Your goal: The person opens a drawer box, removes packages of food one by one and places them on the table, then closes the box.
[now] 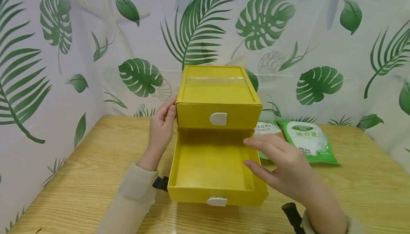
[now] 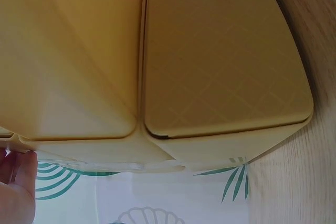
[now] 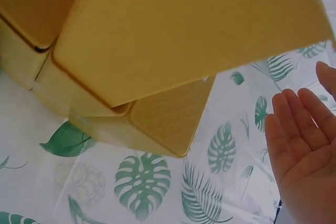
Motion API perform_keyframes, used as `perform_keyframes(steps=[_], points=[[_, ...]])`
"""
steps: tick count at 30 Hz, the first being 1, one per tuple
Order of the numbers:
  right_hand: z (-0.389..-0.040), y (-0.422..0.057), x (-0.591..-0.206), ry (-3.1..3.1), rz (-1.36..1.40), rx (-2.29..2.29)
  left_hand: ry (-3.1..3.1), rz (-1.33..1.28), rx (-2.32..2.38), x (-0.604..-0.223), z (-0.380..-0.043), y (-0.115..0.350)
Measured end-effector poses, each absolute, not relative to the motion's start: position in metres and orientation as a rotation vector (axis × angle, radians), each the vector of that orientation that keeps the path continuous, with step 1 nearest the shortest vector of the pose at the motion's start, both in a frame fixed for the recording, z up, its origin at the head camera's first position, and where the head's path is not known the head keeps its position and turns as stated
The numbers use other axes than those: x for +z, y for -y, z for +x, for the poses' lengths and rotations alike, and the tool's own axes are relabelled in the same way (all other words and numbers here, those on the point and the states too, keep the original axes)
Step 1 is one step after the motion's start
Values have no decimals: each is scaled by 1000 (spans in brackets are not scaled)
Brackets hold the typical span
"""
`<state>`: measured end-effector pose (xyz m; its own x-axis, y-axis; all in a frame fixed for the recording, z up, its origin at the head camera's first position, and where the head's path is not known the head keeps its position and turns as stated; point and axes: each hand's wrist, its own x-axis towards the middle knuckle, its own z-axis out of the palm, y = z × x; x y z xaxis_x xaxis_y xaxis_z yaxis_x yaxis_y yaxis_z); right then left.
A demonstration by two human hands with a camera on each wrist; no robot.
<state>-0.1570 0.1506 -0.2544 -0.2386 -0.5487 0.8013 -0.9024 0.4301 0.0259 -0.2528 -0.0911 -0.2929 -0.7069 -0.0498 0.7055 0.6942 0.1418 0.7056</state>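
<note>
A yellow two-drawer box (image 1: pixel 221 84) stands on the table. Its upper drawer (image 1: pixel 195 116), with a white pull tab, is closed, while the lower drawer (image 1: pixel 205 163) is pulled far out and shows a bare yellow bottom. Against the box's left side rests my left hand (image 1: pixel 161 129), thumb toward the front and fingers partly hidden; the left wrist view shows the fingers (image 2: pixel 18 182) at the box's edge. My right hand (image 1: pixel 283 164) hovers by the lower drawer's right wall, thumb and fingers apart. The right wrist view shows this hand (image 3: pixel 307 156) holding nothing.
Behind my right hand lie a green-and-white bag (image 1: pixel 309 141) of white contents and a partly hidden bag marked starch (image 1: pixel 267 127). The wooden table (image 1: pixel 89 163) meets a leaf-patterned backdrop (image 1: pixel 211 24) behind the box.
</note>
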Motion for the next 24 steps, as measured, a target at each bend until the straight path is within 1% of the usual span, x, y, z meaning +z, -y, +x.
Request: perform_keyframes(steps=[15,24], points=[[-127,-118,-249,1907,1473,568,1834,-624,-1634,-293,-252,91],[-115,-110,-257,2123,1590,506,1833,-622,-1644,-293,-252,91]])
